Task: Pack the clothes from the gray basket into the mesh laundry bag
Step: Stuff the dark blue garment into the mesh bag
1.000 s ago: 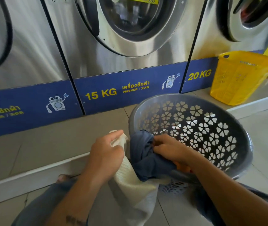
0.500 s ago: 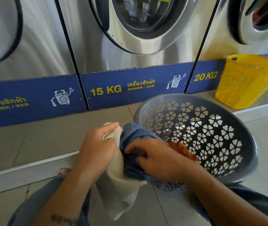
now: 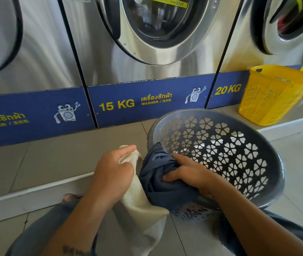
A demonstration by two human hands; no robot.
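A round gray basket point(image 3: 268, 156) with flower-shaped holes lies tilted on the floor at centre right. My left hand point(image 3: 112, 174) grips the rim of a cream mesh laundry bag point(image 3: 139, 202), which hangs down between my knees. My right hand point(image 3: 189, 172) is closed on a dark blue garment point(image 3: 158, 174) that drapes over the basket's near rim and reaches the bag's mouth. A bit of orange cloth point(image 3: 202, 192) shows under my right wrist inside the basket.
Steel front-load washers point(image 3: 147, 43) with blue base panels stand on a raised tiled step point(image 3: 54, 157) straight ahead. A yellow plastic basket point(image 3: 272, 95) sits on the step at the right. My knees in grey trousers frame the bottom edge.
My right hand drew back a little toward the basket rim with the blue garment, after pressing it close to the bag's mouth. The left hand keeps its hold on the bag.
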